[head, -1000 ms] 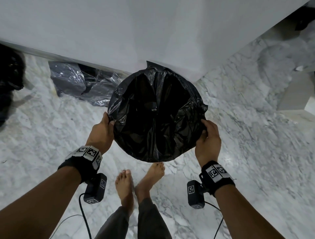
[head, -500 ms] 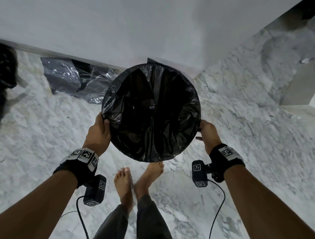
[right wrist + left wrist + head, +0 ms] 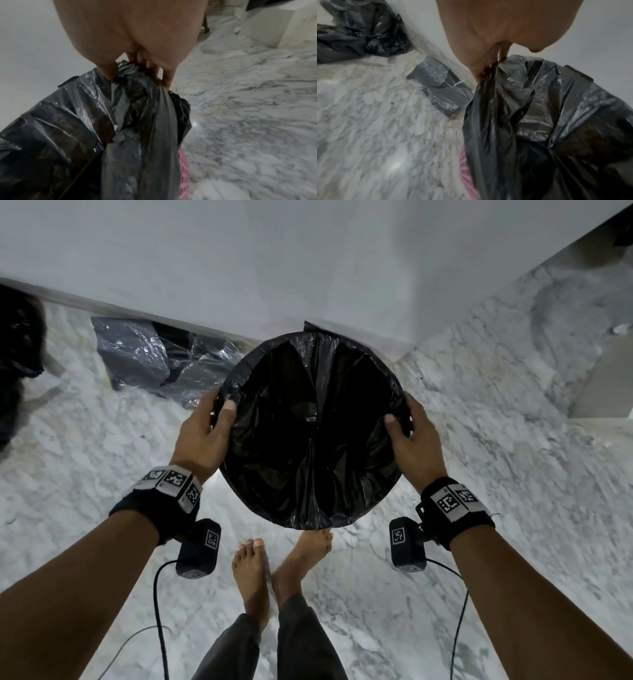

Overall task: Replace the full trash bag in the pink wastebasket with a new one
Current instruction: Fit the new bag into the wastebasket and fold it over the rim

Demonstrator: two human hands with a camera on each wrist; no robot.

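Note:
A new black trash bag (image 3: 308,446) lines the round wastebasket and folds over its rim, open and dark inside. The pink slatted wastebasket (image 3: 467,166) (image 3: 184,162) shows only as a strip below the bag's draped edge. My left hand (image 3: 209,426) grips the bag's folded edge (image 3: 501,65) at the rim's left side, thumb inside. My right hand (image 3: 411,433) grips the bag's edge (image 3: 137,73) at the rim's right side, thumb over the top.
The basket stands on a marble floor (image 3: 102,467) against a white wall (image 3: 308,268). A pack of folded bags in clear wrap (image 3: 150,357) (image 3: 440,86) lies at the wall, left of the basket. A full dark bag (image 3: 356,31) sits further left. My bare feet (image 3: 274,570) are just below the basket.
Both hands have moved up from the basket's sides to the rim, thumbs now over the bag's edge. The bag's mouth is stretched rounder and flatter around the rim.

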